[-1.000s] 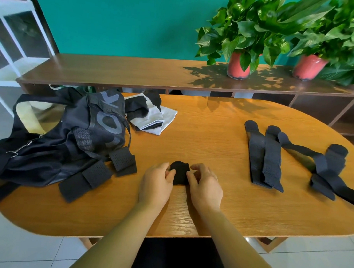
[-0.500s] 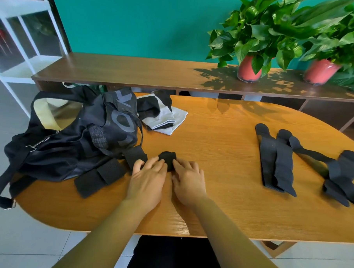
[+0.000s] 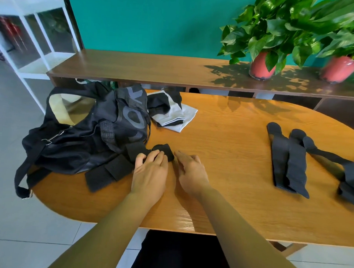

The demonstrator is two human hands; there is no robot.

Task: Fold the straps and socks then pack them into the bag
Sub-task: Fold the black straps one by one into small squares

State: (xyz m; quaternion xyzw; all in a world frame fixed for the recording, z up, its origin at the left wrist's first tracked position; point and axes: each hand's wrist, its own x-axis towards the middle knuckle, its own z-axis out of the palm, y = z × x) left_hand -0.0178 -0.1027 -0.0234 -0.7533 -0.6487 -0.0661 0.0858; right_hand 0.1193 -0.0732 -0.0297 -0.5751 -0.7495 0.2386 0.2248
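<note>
A small rolled-up black strap (image 3: 165, 150) lies on the oval wooden table (image 3: 232, 140), toward its front left part, just beside the end of a wide black padded band (image 3: 109, 171) that lies against the bag. The left hand (image 3: 150, 172) rests on the rolled strap with fingers almost flat, pressing it and not closed around it. The right hand (image 3: 190, 173) is just beside it, a little blurred, with loose fingers that hold nothing. To the left, a black fabric bag (image 3: 80, 143) with pale lining lies open; of the big grey letters on its side I can read "O" and perhaps "K". Beside the bag, further back, are folded white-and-black socks (image 3: 172, 117). Well apart on the right, long black straps (image 3: 288, 165) lie flat.
</note>
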